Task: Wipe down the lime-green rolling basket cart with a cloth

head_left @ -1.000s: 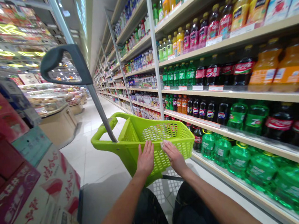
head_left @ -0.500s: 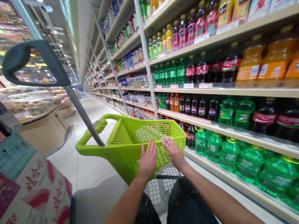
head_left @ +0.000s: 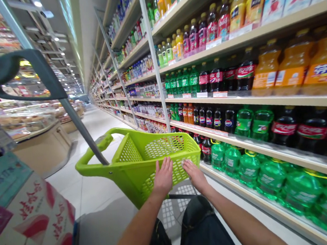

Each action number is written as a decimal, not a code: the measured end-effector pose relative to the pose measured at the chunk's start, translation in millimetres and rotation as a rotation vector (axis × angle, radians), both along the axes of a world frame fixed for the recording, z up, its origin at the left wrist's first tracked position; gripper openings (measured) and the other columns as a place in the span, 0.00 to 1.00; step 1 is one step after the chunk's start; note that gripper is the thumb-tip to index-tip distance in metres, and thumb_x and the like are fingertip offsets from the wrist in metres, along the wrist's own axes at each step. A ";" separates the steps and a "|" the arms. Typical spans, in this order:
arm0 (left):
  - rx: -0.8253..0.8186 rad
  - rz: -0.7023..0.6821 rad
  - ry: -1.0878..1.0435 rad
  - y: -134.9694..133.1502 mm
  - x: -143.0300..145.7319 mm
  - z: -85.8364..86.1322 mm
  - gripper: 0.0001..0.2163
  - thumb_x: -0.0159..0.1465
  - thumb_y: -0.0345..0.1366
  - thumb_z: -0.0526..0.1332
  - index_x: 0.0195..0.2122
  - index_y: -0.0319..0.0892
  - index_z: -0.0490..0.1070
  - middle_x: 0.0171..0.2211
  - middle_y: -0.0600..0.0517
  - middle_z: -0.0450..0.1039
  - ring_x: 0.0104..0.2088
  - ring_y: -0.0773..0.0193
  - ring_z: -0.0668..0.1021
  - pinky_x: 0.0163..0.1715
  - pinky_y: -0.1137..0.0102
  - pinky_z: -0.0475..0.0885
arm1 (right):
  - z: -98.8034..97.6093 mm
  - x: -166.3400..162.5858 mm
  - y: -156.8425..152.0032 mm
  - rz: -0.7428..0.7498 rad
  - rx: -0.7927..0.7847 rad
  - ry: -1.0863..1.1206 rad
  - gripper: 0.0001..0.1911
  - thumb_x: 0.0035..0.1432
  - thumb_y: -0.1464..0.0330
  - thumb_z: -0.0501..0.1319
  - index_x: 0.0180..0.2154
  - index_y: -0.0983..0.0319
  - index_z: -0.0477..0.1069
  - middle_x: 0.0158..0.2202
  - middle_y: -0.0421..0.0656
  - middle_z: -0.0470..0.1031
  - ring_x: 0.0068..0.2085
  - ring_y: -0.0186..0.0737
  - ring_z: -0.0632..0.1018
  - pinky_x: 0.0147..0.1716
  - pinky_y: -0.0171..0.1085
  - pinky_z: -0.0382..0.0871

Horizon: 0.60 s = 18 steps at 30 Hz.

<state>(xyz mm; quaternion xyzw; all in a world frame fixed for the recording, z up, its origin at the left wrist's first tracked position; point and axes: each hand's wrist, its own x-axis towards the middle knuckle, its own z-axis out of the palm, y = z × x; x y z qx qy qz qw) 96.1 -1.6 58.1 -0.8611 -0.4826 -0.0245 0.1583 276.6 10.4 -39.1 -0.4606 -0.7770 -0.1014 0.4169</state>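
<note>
A lime-green shopping basket cart [head_left: 128,178] with perforated walls stands in front of me, its long grey pole leaning up to the left. My left hand [head_left: 163,176] lies with straight fingers against the near side, fingertips just at the rim. To its right, my right hand [head_left: 196,175] is at the perforated side wall below the rim. Under its fingertips shows a small crumpled white piece, like a tissue [head_left: 182,162], mostly covered by the fingers. The cart's inside is only partly visible.
Drink shelves [head_left: 250,96] run along the right, with large green bottles [head_left: 275,175] on the bottom level. Stacked printed cartons [head_left: 36,211] stand close on the left. Behind them is a display counter [head_left: 46,149]. A dark grey handle [head_left: 26,76] tops the cart's pole.
My right hand has slid down from the rim onto the side wall, with the white piece. My left hand stays near the rim. The view has shifted slightly, so the cart appears farther left.
</note>
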 end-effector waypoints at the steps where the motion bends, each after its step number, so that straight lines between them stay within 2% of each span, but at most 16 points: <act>1: 0.000 -0.003 0.003 0.4 -0.9 -0.4 0.28 0.54 0.24 0.45 0.58 0.36 0.49 0.61 0.46 0.46 0.61 0.59 0.48 0.58 0.50 0.42 | -6.8 2.3 -1.8 0.001 -0.030 -0.025 0.26 0.51 0.83 0.46 0.50 0.62 0.65 0.50 0.50 0.69 0.56 0.41 0.64 0.51 0.48 0.64; 3: 0.001 -0.006 0.008 1.2 -2.8 -1.3 0.29 0.53 0.24 0.46 0.59 0.37 0.49 0.62 0.47 0.45 0.61 0.60 0.48 0.58 0.50 0.42 | -12.3 7.4 -4.1 0.000 -0.031 -0.029 0.26 0.50 0.83 0.46 0.50 0.63 0.65 0.50 0.50 0.68 0.55 0.41 0.64 0.50 0.48 0.64; 7: 0.003 0.006 0.010 0.8 -0.1 -2.3 0.29 0.53 0.24 0.46 0.59 0.36 0.49 0.62 0.47 0.45 0.61 0.60 0.48 0.58 0.51 0.41 | 6.7 11.8 3.7 -0.033 0.102 0.063 0.25 0.52 0.81 0.47 0.52 0.63 0.63 0.53 0.49 0.64 0.58 0.41 0.59 0.55 0.49 0.58; 9: 0.000 -0.006 0.012 -0.5 4.0 -1.7 0.28 0.54 0.25 0.45 0.58 0.36 0.49 0.62 0.46 0.45 0.61 0.60 0.48 0.58 0.51 0.41 | 10.1 10.5 8.6 -0.039 0.113 0.067 0.24 0.53 0.80 0.48 0.51 0.63 0.63 0.53 0.49 0.65 0.58 0.41 0.59 0.55 0.49 0.57; 13: 0.021 -0.038 0.029 -0.6 9.8 1.1 0.28 0.55 0.26 0.46 0.59 0.37 0.48 0.62 0.46 0.45 0.61 0.59 0.48 0.58 0.51 0.43 | -12.2 12.6 3.6 -0.006 -0.009 0.009 0.24 0.52 0.81 0.47 0.49 0.62 0.65 0.50 0.49 0.68 0.56 0.40 0.64 0.51 0.48 0.62; 15: 0.036 -0.042 0.038 1.1 10.8 1.7 0.28 0.55 0.26 0.46 0.59 0.37 0.47 0.62 0.47 0.44 0.62 0.59 0.47 0.58 0.51 0.43 | -16.5 20.2 -1.2 -0.009 0.004 0.035 0.26 0.51 0.82 0.47 0.50 0.62 0.65 0.51 0.49 0.68 0.56 0.40 0.64 0.51 0.48 0.63; 18: 0.033 -0.043 0.037 2.9 13.8 0.1 0.29 0.54 0.26 0.46 0.59 0.37 0.47 0.62 0.47 0.44 0.62 0.59 0.47 0.58 0.51 0.43 | 1.1 37.6 0.9 -0.070 0.140 0.136 0.25 0.52 0.80 0.47 0.52 0.62 0.63 0.55 0.48 0.63 0.58 0.41 0.60 0.54 0.48 0.59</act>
